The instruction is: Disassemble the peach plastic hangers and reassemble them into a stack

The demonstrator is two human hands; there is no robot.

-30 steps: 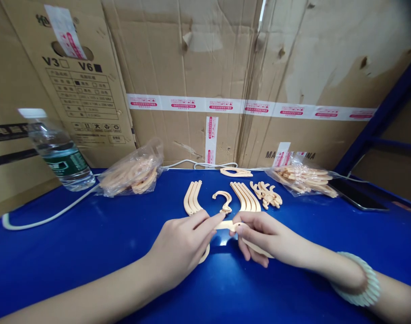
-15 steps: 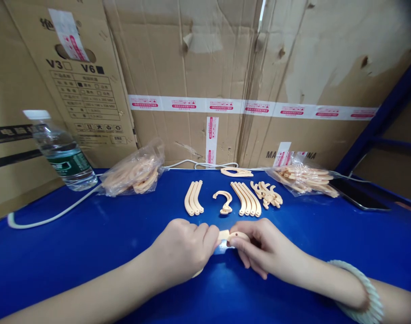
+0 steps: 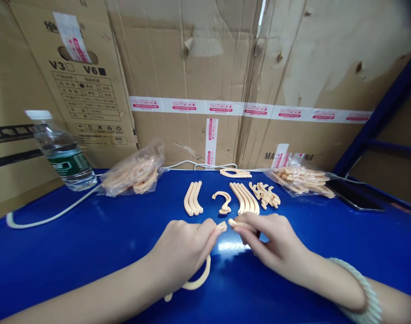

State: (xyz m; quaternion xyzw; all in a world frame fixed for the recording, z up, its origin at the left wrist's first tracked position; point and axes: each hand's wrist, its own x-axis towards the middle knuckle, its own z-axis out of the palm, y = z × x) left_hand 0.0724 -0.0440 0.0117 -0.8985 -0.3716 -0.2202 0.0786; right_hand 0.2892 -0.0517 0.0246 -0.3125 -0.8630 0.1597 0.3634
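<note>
My left hand (image 3: pixel 188 247) is closed around a pale hanger hook (image 3: pixel 205 275). Its curved part hangs out below my palm, and its flat end pokes out past my thumb and forefinger. Opposite it, my right hand (image 3: pixel 269 238) pinches a pale hanger arm (image 3: pixel 231 222). Only the rounded tip shows; my fingers hide the rest. A small gap separates the two ends. Just beyond my hands lie three curved hanger arms (image 3: pixel 193 199), a loose hanger hook (image 3: pixel 223 202), a row of several more arms (image 3: pixel 244 199) and a pile of small hooks (image 3: pixel 265 195).
A folded hanger (image 3: pixel 235 173) lies at the back, between a left plastic bag (image 3: pixel 133 171) and a right plastic bag (image 3: pixel 298 177) of pale parts. A water bottle (image 3: pixel 65 155) stands at left, near a white cable (image 3: pixel 53 220). A phone (image 3: pixel 355 195) lies at right. Cardboard (image 3: pixel 178 58) walls the back.
The two ends, close together before, have come apart. My left hand has turned, so the hook's curve now shows below it. My right hand has tilted its piece.
</note>
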